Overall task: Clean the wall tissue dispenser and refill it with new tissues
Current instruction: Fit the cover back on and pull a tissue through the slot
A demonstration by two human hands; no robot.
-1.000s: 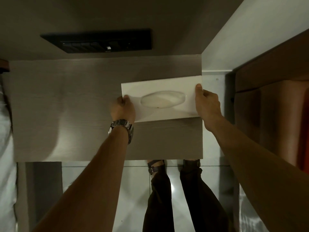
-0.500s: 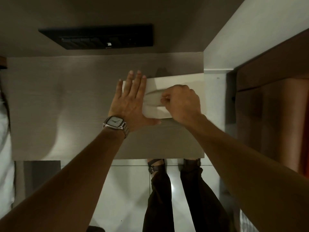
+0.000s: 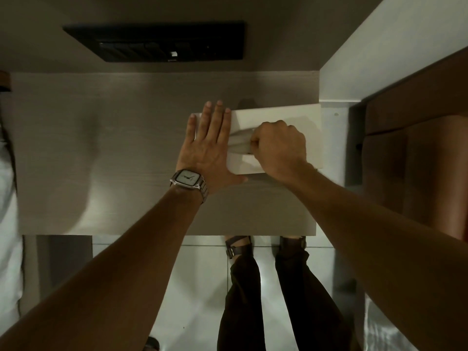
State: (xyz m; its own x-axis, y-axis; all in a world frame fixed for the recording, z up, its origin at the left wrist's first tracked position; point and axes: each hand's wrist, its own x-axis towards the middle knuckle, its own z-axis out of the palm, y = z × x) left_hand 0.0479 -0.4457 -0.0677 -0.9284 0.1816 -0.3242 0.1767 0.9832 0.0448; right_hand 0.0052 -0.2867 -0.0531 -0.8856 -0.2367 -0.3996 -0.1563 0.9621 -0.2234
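Note:
The white tissue dispenser (image 3: 278, 114) is mounted on a grey wood-grain wall panel (image 3: 101, 148), against its right edge. My left hand (image 3: 207, 148), with a wristwatch on the wrist, lies flat on the dispenser's left end with fingers straight and holds nothing. My right hand (image 3: 278, 145) is curled into a fist over the oval slot in the middle. Its fingers pinch a pale fold of tissue (image 3: 239, 144) at the slot. The rest of the slot is hidden under my right hand.
A black vent grille (image 3: 162, 43) sits above the panel. A white wall (image 3: 379, 46) and a brown door (image 3: 417, 148) stand to the right. Below are pale floor tiles (image 3: 197, 274) and my dark trouser legs (image 3: 243, 287).
A second ago both hands gripped the dispenser's left and right edges. My left hand has since flattened onto its left end and my right hand has closed at the slot.

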